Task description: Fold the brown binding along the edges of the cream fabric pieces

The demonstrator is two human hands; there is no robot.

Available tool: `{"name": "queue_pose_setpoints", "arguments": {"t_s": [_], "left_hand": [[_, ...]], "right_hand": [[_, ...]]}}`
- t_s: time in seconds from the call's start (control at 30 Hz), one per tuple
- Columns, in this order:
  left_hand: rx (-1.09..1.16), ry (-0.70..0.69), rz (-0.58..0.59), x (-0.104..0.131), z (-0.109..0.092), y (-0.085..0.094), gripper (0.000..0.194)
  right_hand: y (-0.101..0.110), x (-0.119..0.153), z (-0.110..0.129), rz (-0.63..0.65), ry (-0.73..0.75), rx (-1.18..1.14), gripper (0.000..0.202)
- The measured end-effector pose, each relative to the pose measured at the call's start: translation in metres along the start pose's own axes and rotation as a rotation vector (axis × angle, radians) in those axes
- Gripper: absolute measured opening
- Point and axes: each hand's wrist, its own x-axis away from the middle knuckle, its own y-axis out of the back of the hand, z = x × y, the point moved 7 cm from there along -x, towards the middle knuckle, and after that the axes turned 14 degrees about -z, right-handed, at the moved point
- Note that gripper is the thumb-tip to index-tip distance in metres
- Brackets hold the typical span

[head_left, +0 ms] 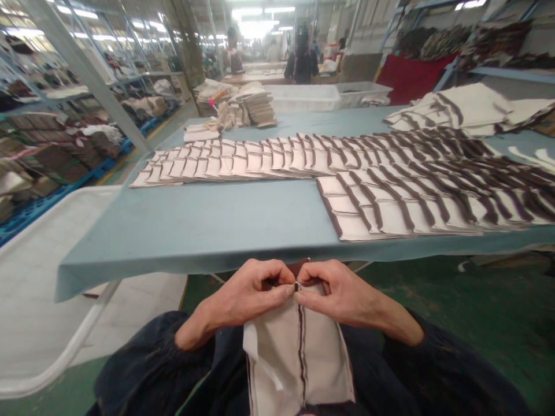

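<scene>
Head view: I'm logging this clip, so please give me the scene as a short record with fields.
left hand: pinches the top edge of the cream fabric piece
right hand: pinches the same edge, fingertips meeting the left's at the dark zipper
piece position: hangs over the person's lap, in front of the table
table: blue-covered, bearing overlapping rows of similar pieces
background: another person standing far off

Bright, even light from ceiling tubes (255,26) glares white far beyond the table (225,219). Shadows are soft. Edges bow outward; distance behind the table blurs.
</scene>
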Motion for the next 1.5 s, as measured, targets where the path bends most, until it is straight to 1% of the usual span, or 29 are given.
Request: {"name": "queue_pose_setpoints", "arguments": {"t_s": [0.13, 0.27, 0.43, 0.57, 0.7, 0.9, 1.03, 1.2, 1.37, 1.5], "left_hand": [[-0.003, -0.015, -0.026, 0.001, 0.004, 0.001, 0.015], [0.007, -0.018, -0.044, 0.002, 0.005, 0.001, 0.014], [-0.008, 0.024, -0.029, 0.002, 0.010, 0.001, 0.016], [-0.053, 0.027, -0.016, 0.002, 0.014, 0.000, 0.016], [-0.074, 0.040, -0.013, 0.002, 0.018, -0.002, 0.013], [-0.115, 0.005, -0.056, 0.001, 0.017, -0.004, 0.003], [-0.121, -0.014, -0.089, 0.001, 0.018, -0.005, 0.006], [-0.094, -0.016, -0.066, 0.002, 0.018, -0.006, 0.009], [-0.069, -0.004, -0.070, 0.002, 0.021, -0.006, 0.009], [-0.076, -0.025, -0.111, 0.002, 0.021, -0.007, 0.008]], "right_hand": [[-0.004, 0.000, -0.002, -0.004, -0.009, -0.009, 0.016], [-0.008, 0.002, -0.008, 0.008, -0.054, -0.061, 0.023], [-0.010, 0.002, -0.012, 0.025, -0.085, -0.117, 0.025], [-0.009, 0.000, -0.011, 0.025, -0.079, -0.116, 0.024], [-0.011, 0.000, -0.012, 0.029, -0.082, -0.128, 0.023], [-0.014, 0.000, -0.020, 0.024, -0.135, -0.127, 0.022], [-0.014, -0.001, -0.023, 0.011, -0.148, -0.138, 0.024], [-0.017, -0.001, -0.025, 0.010, -0.151, -0.142, 0.022], [-0.020, 0.001, -0.029, -0.002, -0.150, -0.148, 0.021], [-0.022, 0.001, -0.032, -0.003, -0.156, -0.151, 0.025]]}}
